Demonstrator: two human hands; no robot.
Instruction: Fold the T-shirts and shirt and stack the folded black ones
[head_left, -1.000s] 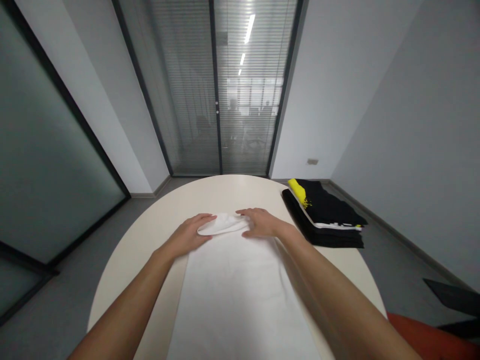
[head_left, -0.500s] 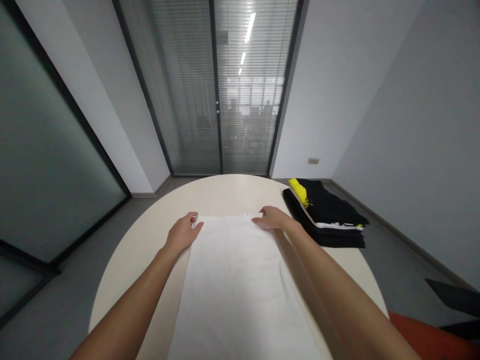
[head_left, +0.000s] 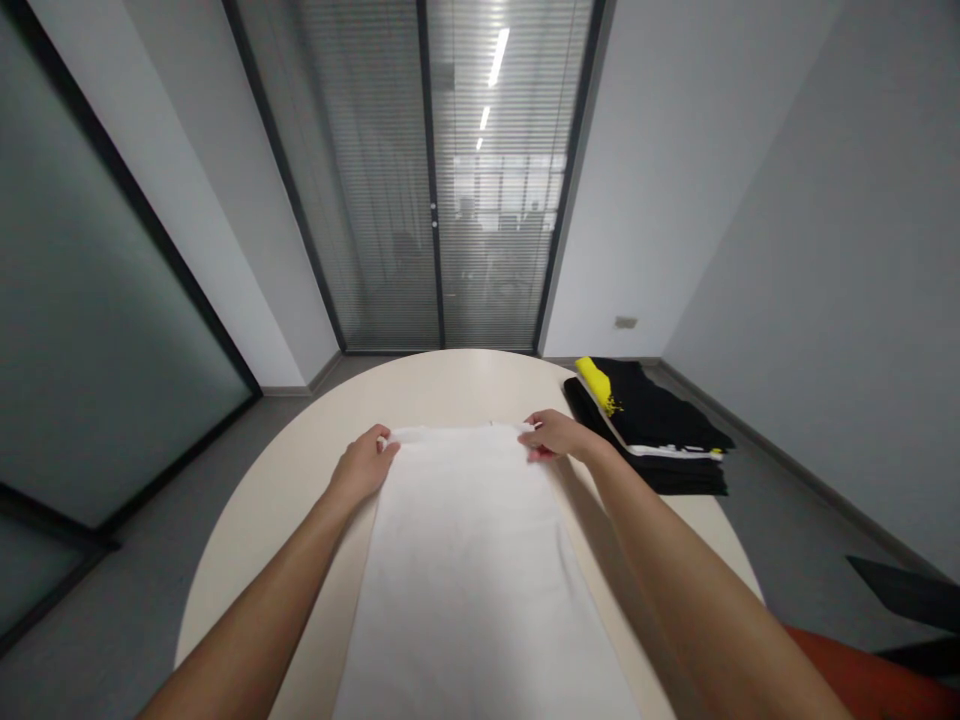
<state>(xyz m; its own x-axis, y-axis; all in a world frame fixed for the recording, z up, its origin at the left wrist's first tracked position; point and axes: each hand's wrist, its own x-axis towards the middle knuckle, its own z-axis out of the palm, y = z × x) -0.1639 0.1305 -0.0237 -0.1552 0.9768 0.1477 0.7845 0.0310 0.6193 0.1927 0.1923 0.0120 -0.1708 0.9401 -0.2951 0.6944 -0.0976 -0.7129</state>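
Flat white fabric piece [head_left: 480, 570], smooth and roughly rectangular, is laid lengthwise down the middle of the round cream tabletop [head_left: 465, 385]. Near end is cut off by the bottom frame edge. Far edge is held nearly straight across; a narrow band just below it is slightly creased, and a few soft wrinkles are seen along the right side.

Far left corner is pinched by the left hand [head_left: 366, 462], thumb on top, fingers curled at the edge. Far right corner is pinched by the right hand [head_left: 553, 437], fingers bent in against the thumb. Fabric between the hands is spanned without visible slack. Both forearms are extended along the sides of the fabric; a shadow is cast on the tabletop beside the right one.

Stack of folded black textiles [head_left: 675, 405] is placed at the tabletop's far right edge, near the right hand but apart from it. Bright yellow patch [head_left: 595, 382] is shown on its upper left, a thin white layer at its front.

Red-orange chair seat [head_left: 862, 675] is partly seen at lower right. Beyond the table, a dark-framed glass partition [head_left: 382, 180] is covered by horizontal blinds.
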